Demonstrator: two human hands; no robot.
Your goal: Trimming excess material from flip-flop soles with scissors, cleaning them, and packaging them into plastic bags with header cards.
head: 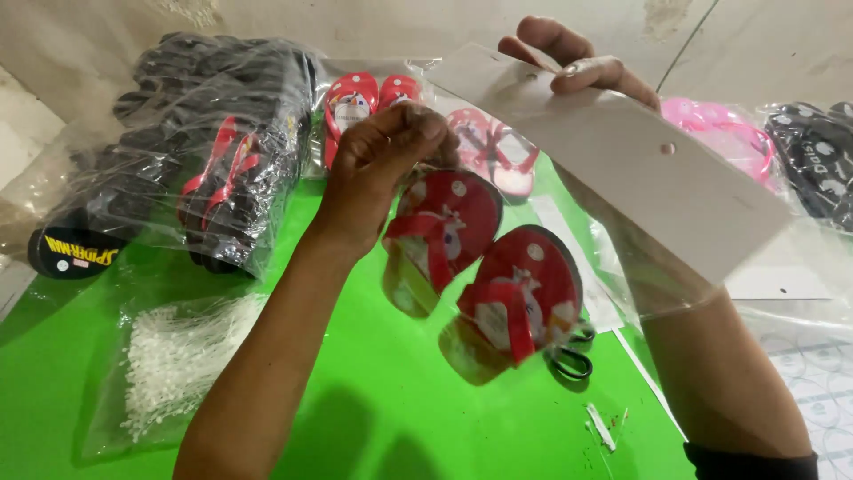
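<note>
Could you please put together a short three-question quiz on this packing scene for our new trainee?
1. True or false: the left hand grips the pair of small red flip-flops from above.
2. Which thing does the right hand pinch at its top edge? A) the white cardboard header card with a clear plastic bag B) the bag of white plastic tag fasteners C) the black-handled scissors
3. What colour is the table surface?

Key: 1 true; 2 A; 3 bright green.
</note>
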